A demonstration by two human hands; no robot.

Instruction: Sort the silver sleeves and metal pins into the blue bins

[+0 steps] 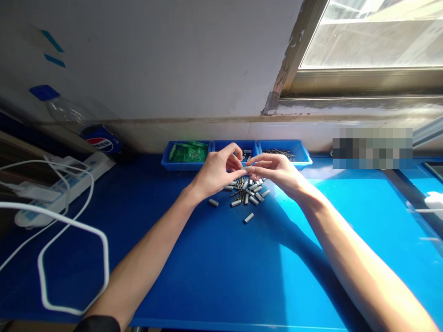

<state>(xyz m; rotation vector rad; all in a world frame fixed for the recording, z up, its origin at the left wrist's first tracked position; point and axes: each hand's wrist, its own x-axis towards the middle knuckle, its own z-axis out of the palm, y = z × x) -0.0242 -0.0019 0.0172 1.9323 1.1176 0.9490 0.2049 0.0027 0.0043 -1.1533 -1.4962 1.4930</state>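
My left hand [221, 168] and my right hand [273, 170] meet fingertip to fingertip above a small pile. Both are pinched closed, and whatever sits between the fingertips is too small to make out. Under them lie several short silvery metal pieces [254, 200], mixed with thin dark and brass-coloured pins [238, 190]. One metal piece [248, 218] rests apart in front of the pile, another [213, 202] to its left. Behind the hands stands a blue three-part tray [167, 162]; my fingers partly cover its middle compartment.
Green plastic pieces [188, 151] fill the tray's left compartment; thin pins [277, 151] lie in the right one. A power strip [79, 177] with white cables [105, 249] and a Pepsi bottle [100, 138] occupy the left. A window [370, 46] is at right above the blue table [207, 276].
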